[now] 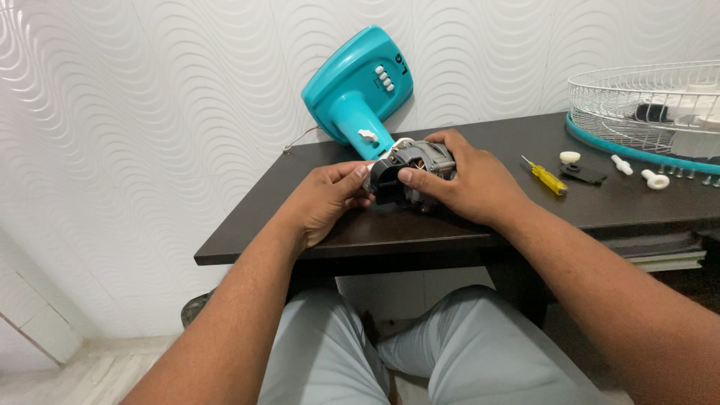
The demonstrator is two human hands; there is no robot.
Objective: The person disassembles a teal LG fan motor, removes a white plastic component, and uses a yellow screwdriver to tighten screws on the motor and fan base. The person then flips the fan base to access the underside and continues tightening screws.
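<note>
While my left hand [324,204] pinches the fan motor [411,174] from nine o'clock, my right hand [465,180] clamps it from three, steadying it on the table [480,225].

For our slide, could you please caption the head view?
Both hands, left hand and right hand, grip a fan motor on a dark table.

Your 2 hands meet at the near edge of the surface [450,232], the left hand [322,204] left of the fan motor [412,171], the right hand [472,184] over its right side. Behind the motor leans the fan base [352,86] against the wall. Right of your hands lies a screwdriver [546,178], then knobs [656,180], with the wire grille [637,105] at the far right.
</note>
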